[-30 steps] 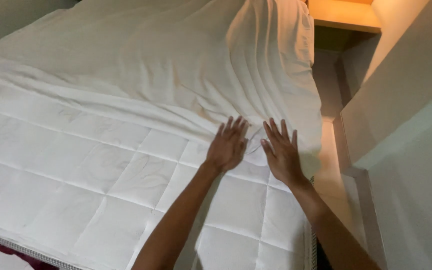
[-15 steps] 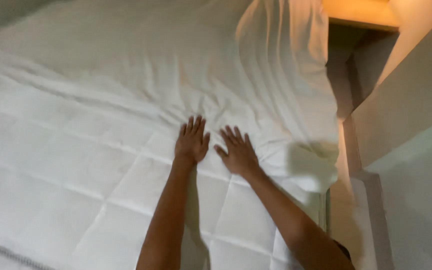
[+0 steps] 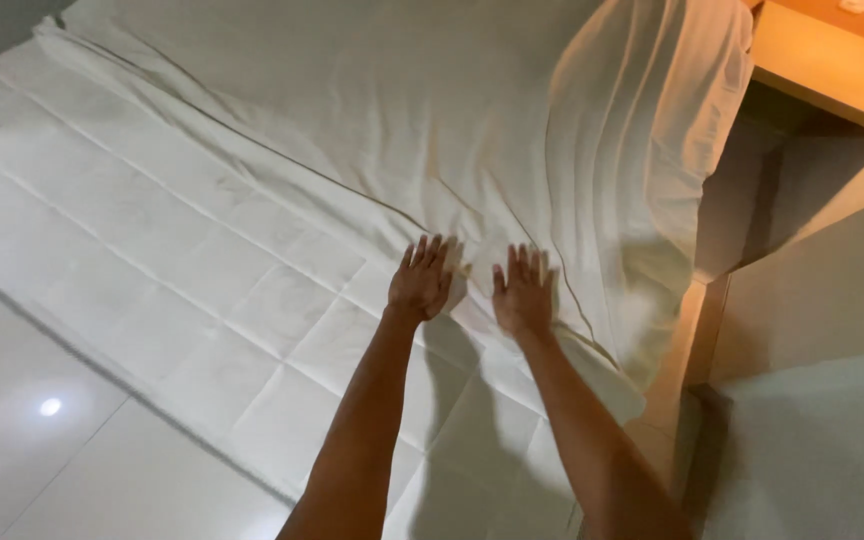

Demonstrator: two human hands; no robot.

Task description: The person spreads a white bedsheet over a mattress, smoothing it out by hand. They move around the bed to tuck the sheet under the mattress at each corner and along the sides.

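A white bed sheet (image 3: 472, 130) lies spread over the far part of a quilted white mattress pad (image 3: 182, 260), and hangs over the bed's right side. My left hand (image 3: 420, 280) rests flat on the sheet's near edge, fingers spread. My right hand (image 3: 524, 290) lies flat beside it, a little to the right, also with fingers apart on the sheet. Neither hand grips the cloth. Both forearms reach in from the bottom of the view.
A glossy white tiled floor (image 3: 52, 440) lies at the lower left. A wooden bedside shelf (image 3: 822, 60) is at the upper right, with a dark gap beneath it. A pale wall (image 3: 832, 330) stands at the right, close to the bed's side.
Both hands have slid forward across the sheet's edge, staying flat. The view has swung, so the floor at the left now shows.
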